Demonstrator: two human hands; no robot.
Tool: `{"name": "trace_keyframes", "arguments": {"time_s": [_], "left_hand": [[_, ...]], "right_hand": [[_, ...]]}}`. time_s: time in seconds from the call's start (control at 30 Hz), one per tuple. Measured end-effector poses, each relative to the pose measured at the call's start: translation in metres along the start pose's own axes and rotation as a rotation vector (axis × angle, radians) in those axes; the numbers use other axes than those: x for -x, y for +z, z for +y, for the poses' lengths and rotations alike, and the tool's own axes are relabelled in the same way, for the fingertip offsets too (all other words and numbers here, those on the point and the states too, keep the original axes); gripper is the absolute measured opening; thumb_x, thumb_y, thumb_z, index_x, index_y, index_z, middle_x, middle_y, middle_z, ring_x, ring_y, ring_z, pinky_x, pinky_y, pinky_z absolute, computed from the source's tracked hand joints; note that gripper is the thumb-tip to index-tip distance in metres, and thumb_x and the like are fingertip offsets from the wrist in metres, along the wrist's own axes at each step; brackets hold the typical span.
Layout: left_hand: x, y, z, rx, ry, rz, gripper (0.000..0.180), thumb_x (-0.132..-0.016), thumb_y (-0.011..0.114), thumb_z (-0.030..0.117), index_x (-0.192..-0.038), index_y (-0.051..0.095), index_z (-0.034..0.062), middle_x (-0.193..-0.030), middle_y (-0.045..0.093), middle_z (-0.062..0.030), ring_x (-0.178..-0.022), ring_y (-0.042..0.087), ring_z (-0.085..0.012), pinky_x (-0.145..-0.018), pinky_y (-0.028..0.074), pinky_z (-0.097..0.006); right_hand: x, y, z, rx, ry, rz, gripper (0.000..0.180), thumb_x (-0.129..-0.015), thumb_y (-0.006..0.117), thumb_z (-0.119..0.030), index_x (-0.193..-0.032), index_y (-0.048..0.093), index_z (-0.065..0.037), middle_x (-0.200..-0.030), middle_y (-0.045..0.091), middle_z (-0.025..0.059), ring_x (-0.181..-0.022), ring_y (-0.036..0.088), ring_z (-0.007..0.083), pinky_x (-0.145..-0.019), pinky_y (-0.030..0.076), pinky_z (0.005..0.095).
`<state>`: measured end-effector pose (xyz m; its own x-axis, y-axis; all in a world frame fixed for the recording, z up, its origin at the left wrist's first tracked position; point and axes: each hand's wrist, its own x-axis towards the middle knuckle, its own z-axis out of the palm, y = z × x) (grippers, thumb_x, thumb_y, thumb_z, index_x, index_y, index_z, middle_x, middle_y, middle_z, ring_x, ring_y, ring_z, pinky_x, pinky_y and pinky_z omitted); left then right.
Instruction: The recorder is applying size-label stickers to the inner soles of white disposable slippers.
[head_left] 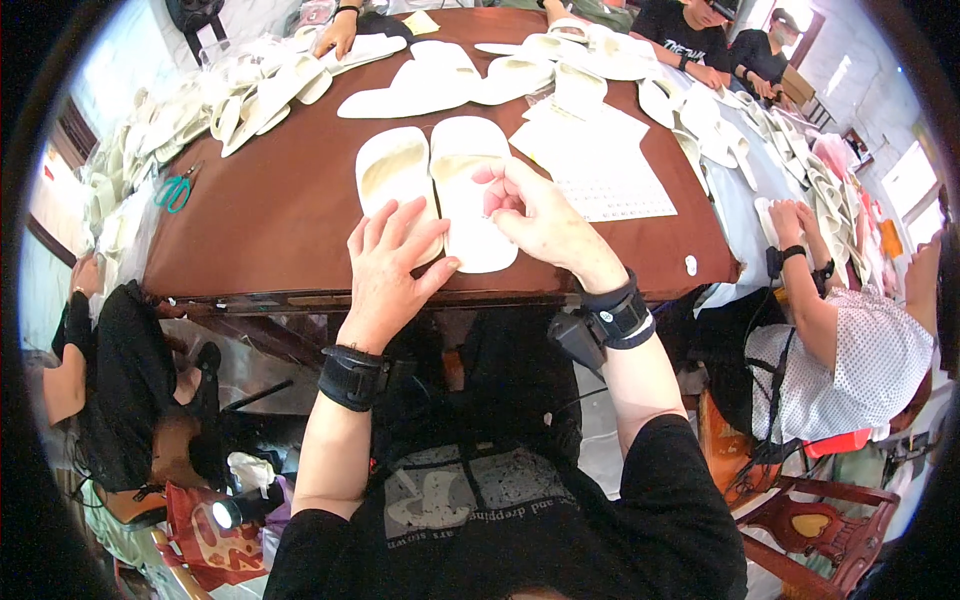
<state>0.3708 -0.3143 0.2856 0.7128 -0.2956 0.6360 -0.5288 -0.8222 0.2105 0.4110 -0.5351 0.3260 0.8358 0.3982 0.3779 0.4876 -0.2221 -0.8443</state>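
A pair of white slide slippers lies side by side in front of me on the brown tabletop (pixel 290 210). My left hand (pixel 393 262) rests with its fingers spread over the lower part of the left slipper (pixel 392 165). Above the right slipper (pixel 480 245), my right hand (pixel 535 212) is bent with thumb and fingers drawn together in a pinch. Whatever sits between those fingertips, if anything, is too small to make out. Right of the slippers lie white printed sheets (pixel 610 175), partly overlapping each other.
More white slippers (pixel 425 85) lie toward the far side, with heaps of them (pixel 270 95) at the left. Teal-handled scissors (pixel 175 190) lie near the left edge, a small white tag (pixel 691 265) near the right corner. Several other people work around the table.
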Motion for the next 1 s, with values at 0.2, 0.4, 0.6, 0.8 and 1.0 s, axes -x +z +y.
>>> {"name": "trace_keyframes", "arguments": {"time_s": [0.2, 0.4, 0.6, 0.8, 1.0], "left_hand": [[-0.001, -0.002, 0.001, -0.005, 0.006, -0.013, 0.041, -0.078, 0.075, 0.034, -0.116, 0.068, 0.0200, -0.136, 0.054, -0.0063, -0.131, 0.042, -0.0310, -0.109, 0.028, -0.049], [0.000, -0.001, 0.000, -0.013, 0.010, -0.033, 0.041, -0.079, 0.074, 0.032, -0.117, 0.068, 0.0189, -0.137, 0.053, -0.0064, -0.132, 0.041, -0.0311, -0.109, 0.028, -0.048], [-0.002, -0.002, 0.000, 0.015, 0.004, -0.052, 0.041, -0.079, 0.075, 0.033, -0.116, 0.068, 0.0185, -0.137, 0.053, -0.0079, -0.132, 0.041, -0.0320, -0.109, 0.027, -0.049], [-0.012, -0.012, 0.014, 0.039, 0.005, -0.095, 0.037, -0.080, 0.074, 0.027, -0.115, 0.068, 0.0194, -0.135, 0.053, -0.0105, -0.132, 0.040, -0.0355, -0.109, 0.026, -0.052], [-0.010, 0.002, 0.023, 0.078, 0.047, -0.085, 0.031, -0.081, 0.072, 0.024, -0.112, 0.069, 0.0209, -0.130, 0.056, -0.0082, -0.129, 0.043, -0.0347, -0.108, 0.025, -0.054]], "right_hand": [[-0.012, 0.002, 0.015, 0.104, -0.014, -0.025, 0.036, -0.082, 0.049, -0.002, -0.118, 0.053, -0.001, -0.081, 0.064, 0.0125, -0.076, 0.063, 0.0226, -0.072, 0.050, 0.0344], [-0.009, 0.007, 0.012, 0.199, 0.019, 0.014, 0.029, -0.085, 0.048, -0.003, -0.114, 0.053, -0.002, -0.083, 0.064, 0.0172, -0.083, 0.066, 0.0318, -0.074, 0.051, 0.0397], [-0.007, 0.008, 0.021, 0.173, 0.024, 0.037, 0.033, -0.085, 0.049, -0.005, -0.117, 0.054, -0.003, -0.088, 0.065, 0.0187, -0.085, 0.067, 0.0319, -0.076, 0.052, 0.0391], [-0.004, 0.011, 0.027, 0.047, -0.045, 0.133, 0.031, -0.083, 0.049, -0.004, -0.114, 0.057, -0.002, -0.088, 0.065, 0.0144, -0.081, 0.065, 0.0241, -0.075, 0.051, 0.0361], [-0.002, 0.010, 0.026, -0.054, -0.037, 0.174, 0.030, -0.082, 0.050, -0.002, -0.110, 0.060, -0.003, -0.080, 0.062, 0.0069, -0.069, 0.054, 0.0135, -0.069, 0.047, 0.0276]]}}
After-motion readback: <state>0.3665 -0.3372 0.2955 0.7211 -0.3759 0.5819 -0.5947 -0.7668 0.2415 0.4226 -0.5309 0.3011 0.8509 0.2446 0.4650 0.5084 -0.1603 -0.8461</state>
